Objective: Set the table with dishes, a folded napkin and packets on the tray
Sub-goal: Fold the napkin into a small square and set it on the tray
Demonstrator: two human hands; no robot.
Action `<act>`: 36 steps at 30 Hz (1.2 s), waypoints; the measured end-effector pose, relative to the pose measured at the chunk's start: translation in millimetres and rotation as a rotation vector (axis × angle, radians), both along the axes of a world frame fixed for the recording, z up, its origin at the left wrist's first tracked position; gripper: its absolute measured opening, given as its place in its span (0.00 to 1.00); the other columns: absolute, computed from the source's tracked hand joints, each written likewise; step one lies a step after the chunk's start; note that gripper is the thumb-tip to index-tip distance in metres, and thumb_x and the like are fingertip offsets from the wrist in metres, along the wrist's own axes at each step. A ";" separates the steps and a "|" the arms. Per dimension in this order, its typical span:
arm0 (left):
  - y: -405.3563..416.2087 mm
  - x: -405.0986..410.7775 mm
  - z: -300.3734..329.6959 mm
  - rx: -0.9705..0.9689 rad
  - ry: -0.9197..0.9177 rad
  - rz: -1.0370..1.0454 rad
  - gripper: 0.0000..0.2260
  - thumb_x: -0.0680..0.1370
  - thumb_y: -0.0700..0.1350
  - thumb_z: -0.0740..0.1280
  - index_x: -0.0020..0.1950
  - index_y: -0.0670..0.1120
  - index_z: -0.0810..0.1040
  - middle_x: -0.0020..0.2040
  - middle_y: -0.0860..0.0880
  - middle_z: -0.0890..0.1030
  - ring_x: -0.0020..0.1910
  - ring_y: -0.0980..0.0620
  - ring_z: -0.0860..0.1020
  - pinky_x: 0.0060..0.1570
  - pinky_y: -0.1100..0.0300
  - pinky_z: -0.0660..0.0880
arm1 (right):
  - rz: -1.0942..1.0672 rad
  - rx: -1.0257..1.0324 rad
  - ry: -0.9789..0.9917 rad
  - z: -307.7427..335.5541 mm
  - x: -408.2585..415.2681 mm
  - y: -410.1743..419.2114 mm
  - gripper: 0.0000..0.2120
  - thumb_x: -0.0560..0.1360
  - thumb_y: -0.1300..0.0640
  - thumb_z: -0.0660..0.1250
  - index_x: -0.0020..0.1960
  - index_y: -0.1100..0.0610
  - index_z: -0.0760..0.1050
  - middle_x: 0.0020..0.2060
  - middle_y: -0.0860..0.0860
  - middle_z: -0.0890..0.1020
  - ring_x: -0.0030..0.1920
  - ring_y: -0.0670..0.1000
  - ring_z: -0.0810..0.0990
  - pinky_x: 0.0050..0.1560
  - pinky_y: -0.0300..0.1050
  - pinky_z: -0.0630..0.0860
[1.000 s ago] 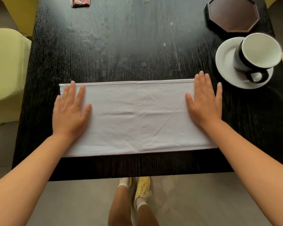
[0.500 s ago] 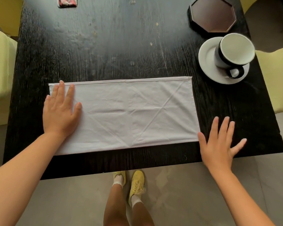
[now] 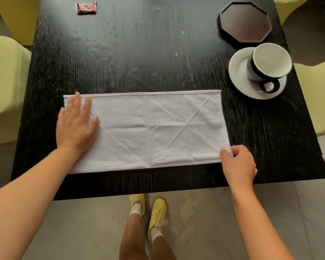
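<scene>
A white cloth napkin (image 3: pixel 150 128), folded into a long rectangle, lies flat on the black wooden table (image 3: pixel 139 53). My left hand (image 3: pixel 76 124) presses flat on its left end with straight fingers. My right hand (image 3: pixel 237 164) pinches the napkin's near right corner between thumb and curled fingers. A dark octagonal tray (image 3: pixel 245 21) sits at the far right. In front of it a black-and-white cup (image 3: pixel 268 62) stands on a white saucer (image 3: pixel 238 72). A red packet (image 3: pixel 86 8) lies at the far left of the table.
Pale yellow-green chairs stand to the left (image 3: pixel 6 81) and to the right (image 3: pixel 319 98) of the table. The table's near edge runs just below the napkin. My legs and yellow shoes (image 3: pixel 158 212) show on the grey floor below.
My right hand left the napkin's right end, dropped off to the table's near edge, then came back and took hold of the near right corner. The left hand stayed pressing.
</scene>
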State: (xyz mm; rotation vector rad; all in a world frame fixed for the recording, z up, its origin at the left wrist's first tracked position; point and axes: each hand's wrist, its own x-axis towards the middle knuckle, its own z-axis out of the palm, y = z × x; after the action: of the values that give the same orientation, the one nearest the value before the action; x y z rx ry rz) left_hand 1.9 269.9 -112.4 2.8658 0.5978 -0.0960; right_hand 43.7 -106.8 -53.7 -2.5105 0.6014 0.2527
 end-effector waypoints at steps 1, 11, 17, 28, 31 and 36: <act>0.7 0.0 -0.5 0.000 0.004 0.001 0.32 0.74 0.58 0.47 0.76 0.47 0.56 0.77 0.41 0.54 0.76 0.43 0.52 0.72 0.43 0.51 | -0.044 0.093 0.000 2.4 2.1 1.5 0.06 0.74 0.57 0.65 0.49 0.55 0.71 0.45 0.52 0.77 0.45 0.52 0.72 0.54 0.51 0.69; -17.0 6.7 13.7 -0.059 -0.077 0.033 0.29 0.78 0.56 0.50 0.76 0.43 0.52 0.78 0.43 0.49 0.77 0.47 0.47 0.73 0.47 0.44 | -0.036 0.622 -0.167 43.4 15.2 44.1 0.19 0.72 0.65 0.64 0.33 0.43 0.80 0.31 0.40 0.82 0.34 0.36 0.78 0.35 0.29 0.75; -88.8 87.7 72.0 -1.301 -0.017 0.542 0.24 0.77 0.61 0.55 0.48 0.42 0.79 0.53 0.41 0.82 0.48 0.45 0.81 0.51 0.51 0.77 | 0.214 0.507 -0.150 56.2 -0.5 114.4 0.11 0.73 0.60 0.66 0.53 0.52 0.82 0.44 0.45 0.83 0.44 0.40 0.80 0.46 0.32 0.75; -33.1 128.8 75.9 -1.251 0.153 0.280 0.03 0.74 0.38 0.68 0.40 0.41 0.78 0.34 0.49 0.77 0.30 0.56 0.77 0.27 0.69 0.75 | 0.461 0.354 -0.153 58.4 -39.6 184.8 0.08 0.73 0.59 0.68 0.51 0.54 0.80 0.42 0.48 0.82 0.41 0.46 0.79 0.52 0.54 0.77; 5.4 121.5 81.5 -1.220 0.208 0.207 0.06 0.73 0.39 0.69 0.36 0.45 0.77 0.35 0.49 0.79 0.31 0.57 0.78 0.33 0.67 0.78 | 0.511 0.352 -0.152 58.8 -50.0 204.3 0.07 0.72 0.60 0.69 0.50 0.54 0.80 0.42 0.48 0.82 0.41 0.45 0.78 0.52 0.51 0.77; 66.7 107.6 87.8 -1.166 0.299 0.152 0.01 0.73 0.39 0.70 0.42 0.43 0.79 0.39 0.47 0.81 0.34 0.56 0.81 0.35 0.68 0.78 | 0.616 0.350 -0.088 51.6 -69.3 247.7 0.08 0.72 0.61 0.68 0.50 0.54 0.79 0.43 0.48 0.81 0.42 0.47 0.77 0.49 0.42 0.74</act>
State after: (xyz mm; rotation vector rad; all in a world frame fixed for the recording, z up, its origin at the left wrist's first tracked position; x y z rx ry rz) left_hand 109.5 336.6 -24.5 1.6780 0.5426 -0.6210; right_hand -25.6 140.9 -2.1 -2.2775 -0.2524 0.4254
